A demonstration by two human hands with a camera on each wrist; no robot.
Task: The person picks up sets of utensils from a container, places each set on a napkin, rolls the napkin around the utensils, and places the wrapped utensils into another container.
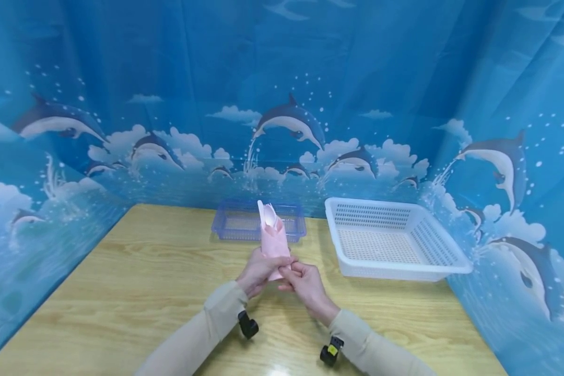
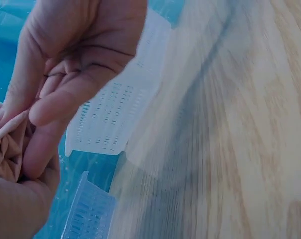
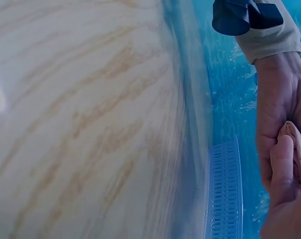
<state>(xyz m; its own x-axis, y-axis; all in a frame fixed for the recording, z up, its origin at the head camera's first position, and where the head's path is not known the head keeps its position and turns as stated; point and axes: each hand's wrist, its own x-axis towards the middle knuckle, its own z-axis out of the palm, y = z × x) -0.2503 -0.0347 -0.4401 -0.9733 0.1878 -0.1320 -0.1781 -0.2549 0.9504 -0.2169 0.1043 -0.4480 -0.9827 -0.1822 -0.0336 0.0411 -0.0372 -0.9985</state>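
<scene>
A pink napkin is wrapped round pale cutlery and held upright over the table, tilted slightly. Out of its top stick a spoon, some tines and a flat, knife-like piece. My left hand grips the wrapped napkin from the left, thumb across its front. At the lower right edge my right hand pinches the napkin between thumb and fingers. The left wrist view shows the gathered folds of the napkin's bottom end between both hands. The cutlery's lower parts are hidden inside.
Behind the hands, a translucent blue-purple basket stands at the table's back edge. A larger white perforated basket stands at the back right. The wooden table meets a blue dolphin curtain at the back and sides.
</scene>
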